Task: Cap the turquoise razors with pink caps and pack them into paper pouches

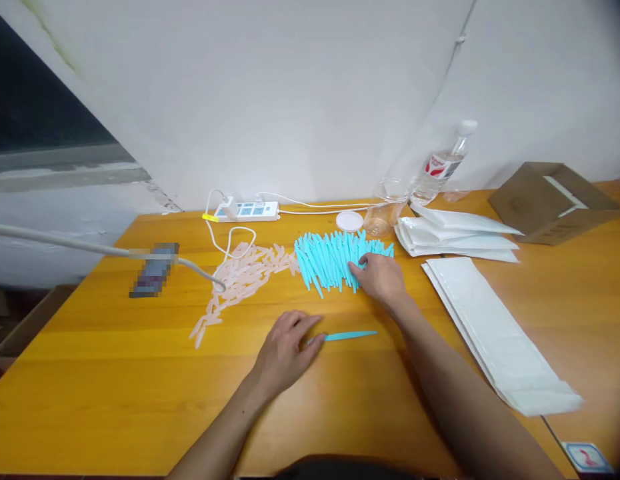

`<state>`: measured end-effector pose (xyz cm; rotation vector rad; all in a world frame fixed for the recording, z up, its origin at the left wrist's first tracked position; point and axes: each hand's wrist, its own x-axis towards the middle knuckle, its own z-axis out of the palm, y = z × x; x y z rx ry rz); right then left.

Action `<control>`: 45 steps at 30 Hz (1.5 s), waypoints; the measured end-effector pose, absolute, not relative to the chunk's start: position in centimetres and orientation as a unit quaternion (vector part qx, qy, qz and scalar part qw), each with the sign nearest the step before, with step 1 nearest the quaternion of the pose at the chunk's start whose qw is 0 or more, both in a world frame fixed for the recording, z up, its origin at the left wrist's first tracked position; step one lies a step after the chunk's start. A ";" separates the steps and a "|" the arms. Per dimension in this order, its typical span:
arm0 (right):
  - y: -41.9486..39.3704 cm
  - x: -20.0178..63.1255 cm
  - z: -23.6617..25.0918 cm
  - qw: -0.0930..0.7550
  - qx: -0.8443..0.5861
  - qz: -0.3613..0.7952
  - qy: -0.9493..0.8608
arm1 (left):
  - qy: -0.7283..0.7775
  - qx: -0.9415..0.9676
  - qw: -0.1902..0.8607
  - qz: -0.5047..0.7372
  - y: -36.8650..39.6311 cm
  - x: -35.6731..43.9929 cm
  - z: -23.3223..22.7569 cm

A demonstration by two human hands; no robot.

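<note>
A slim turquoise tapered stick lies crosswise on the wooden table. My left hand rests at its left end, the thumb over that end and the index finger apart above it. Behind it is a dense heap of similar turquoise sticks, most pointing toward me. At the right part of this heap, my right hand has thumb and index finger bent together around a stick; the fingertips partly cover it. Left of the heap, many short pale pink pieces are spread out, touching its edge.
A white power strip with cables lies by the wall. A round white lid, a clear jar and a water bottle stand behind. White pouches and a cardboard box are right; a blurred phone is left.
</note>
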<state>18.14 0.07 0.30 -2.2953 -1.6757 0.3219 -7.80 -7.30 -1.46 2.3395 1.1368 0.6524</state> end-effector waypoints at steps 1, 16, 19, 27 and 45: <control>0.7 18.2 0.2 0.139 -0.799 0.129 -0.570 | 0.427 0.843 0.221 0.242 -6.5 -8.2 -1.3; -4.5 20.4 1.9 0.288 -0.595 0.506 -0.554 | 0.516 0.842 0.022 0.156 4.1 -9.9 -1.8; -7.4 20.3 1.4 0.257 -0.581 0.522 -0.569 | 0.513 0.845 0.035 0.148 3.0 -10.5 -2.1; -8.6 19.6 0.5 0.224 -0.569 0.528 -0.589 | 0.511 0.835 0.085 0.188 0.1 -10.3 -1.9; -5.4 18.5 0.4 0.215 -0.516 0.527 -0.640 | 0.512 0.581 0.554 0.305 -2.7 -8.9 -2.2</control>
